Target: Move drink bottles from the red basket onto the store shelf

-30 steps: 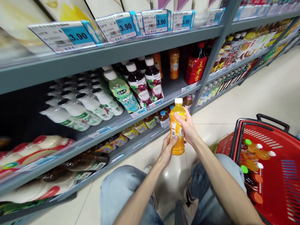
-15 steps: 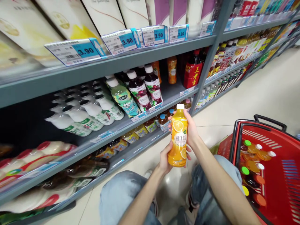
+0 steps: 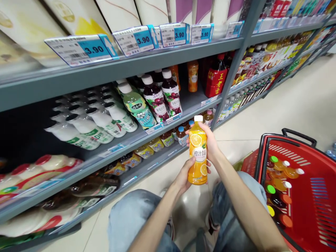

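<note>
An orange juice bottle (image 3: pixel 198 140) with a white cap stands upright between my two hands, above the floor and in front of my knees. My left hand (image 3: pixel 186 172) grips its lower left side, the thumb on the front near the label. My right hand (image 3: pixel 210 141) wraps round the upper right side, and some of its fingers are hidden behind the bottle. On the shelf ahead stand purple grape juice bottles (image 3: pixel 156 101) and a green drink bottle (image 3: pixel 138 108). Another orange juice bottle (image 3: pixel 193 77) is farther back on that shelf.
A red shopping basket (image 3: pixel 301 210) with several capped bottles is at my right. White bottles (image 3: pixel 97 122) fill the middle shelf at left, beside a red drink pack (image 3: pixel 216 78) farther right. Price tags (image 3: pixel 81 49) line the upper shelf edge (image 3: pixel 131 68). Tiled floor (image 3: pixel 236 136) lies beyond my knees.
The view has shifted slightly. The orange juice bottle, still in both hands, sits a little farther left and higher in the picture. My left thumb has moved onto the front of the bottle.
</note>
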`<state>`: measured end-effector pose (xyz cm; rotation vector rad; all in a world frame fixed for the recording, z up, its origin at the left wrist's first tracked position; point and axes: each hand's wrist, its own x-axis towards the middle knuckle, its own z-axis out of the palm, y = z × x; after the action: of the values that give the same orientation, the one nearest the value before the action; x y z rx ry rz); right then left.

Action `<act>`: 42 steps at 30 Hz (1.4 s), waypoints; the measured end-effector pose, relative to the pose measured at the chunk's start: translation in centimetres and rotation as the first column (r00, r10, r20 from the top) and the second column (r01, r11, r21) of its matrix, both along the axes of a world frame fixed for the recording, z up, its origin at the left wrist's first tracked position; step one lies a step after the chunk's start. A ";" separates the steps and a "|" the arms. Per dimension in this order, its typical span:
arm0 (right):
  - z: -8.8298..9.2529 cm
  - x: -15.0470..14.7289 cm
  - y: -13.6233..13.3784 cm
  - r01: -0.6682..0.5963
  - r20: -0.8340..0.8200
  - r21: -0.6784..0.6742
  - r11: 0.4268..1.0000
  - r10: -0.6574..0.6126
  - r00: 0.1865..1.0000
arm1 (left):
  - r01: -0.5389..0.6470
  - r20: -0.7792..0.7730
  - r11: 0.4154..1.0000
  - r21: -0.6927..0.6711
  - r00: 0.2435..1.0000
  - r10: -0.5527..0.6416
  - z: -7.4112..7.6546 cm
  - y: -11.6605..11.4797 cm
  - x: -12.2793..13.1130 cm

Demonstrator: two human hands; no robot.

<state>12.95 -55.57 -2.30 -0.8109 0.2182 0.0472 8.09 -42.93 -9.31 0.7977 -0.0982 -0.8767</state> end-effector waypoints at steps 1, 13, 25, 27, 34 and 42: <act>0.0 0.0 0.0 -0.002 -0.004 0.000 1.000 0.002 1.000 | 0.007 0.002 1.000 0.006 1.000 -0.007 0.0 0.0 0.0; -0.9 0.4 -0.2 0.000 -0.067 0.002 1.000 0.000 0.998 | -0.021 0.008 0.993 0.119 1.000 0.020 0.1 -0.5 0.2; -1.7 0.5 0.0 -0.023 -0.081 0.053 0.998 0.027 0.996 | -0.058 0.035 0.986 0.154 0.998 0.053 0.1 -0.3 -0.1; -1.6 0.4 -0.1 -0.023 -0.079 0.052 0.998 0.027 0.997 | -0.067 0.046 0.985 0.156 0.997 0.060 0.0 -0.4 0.0; -0.9 0.4 -0.1 0.012 -0.049 0.024 1.000 -0.011 0.999 | -0.076 0.051 0.983 0.167 0.996 0.069 0.4 -0.6 -0.1; -2.5 0.9 0.1 0.255 -0.139 -0.165 0.953 -0.278 0.950 | -0.211 0.251 0.913 0.348 0.960 0.126 -0.2 -0.4 0.8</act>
<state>13.82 -55.48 -4.82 -0.9174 0.4877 -0.1614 8.89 -43.32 -9.52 1.2440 -0.0596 -0.6435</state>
